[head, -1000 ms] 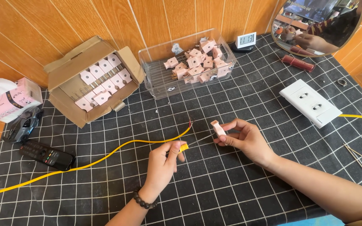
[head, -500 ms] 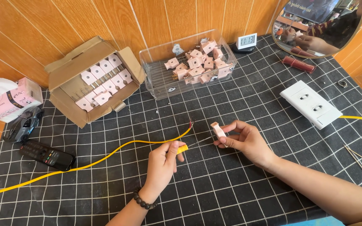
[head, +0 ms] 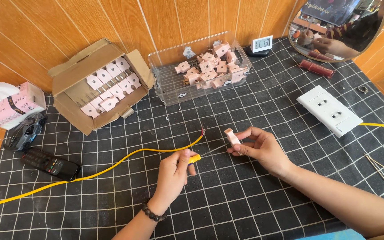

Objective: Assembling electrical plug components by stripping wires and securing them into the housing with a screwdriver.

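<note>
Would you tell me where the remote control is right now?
The remote lies at the left of the table, just below the toy car and above the yellow cable.

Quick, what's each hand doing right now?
Left hand: closed on a small screwdriver with a yellow handle.
Right hand: closed on a pink plug, pinched in the fingertips.

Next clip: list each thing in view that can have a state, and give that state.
Left hand: closed on a yellow-handled screwdriver.
Right hand: pinching a pink plug, held off the table.
Yellow cable: lying loose on the mat, end stripped.
Cardboard box: flaps open, plugs inside.
Clear bin: uncovered, partly filled with plugs.
White socket strip: nothing plugged in.
Tissue box: open, a tissue sticking up.
</note>
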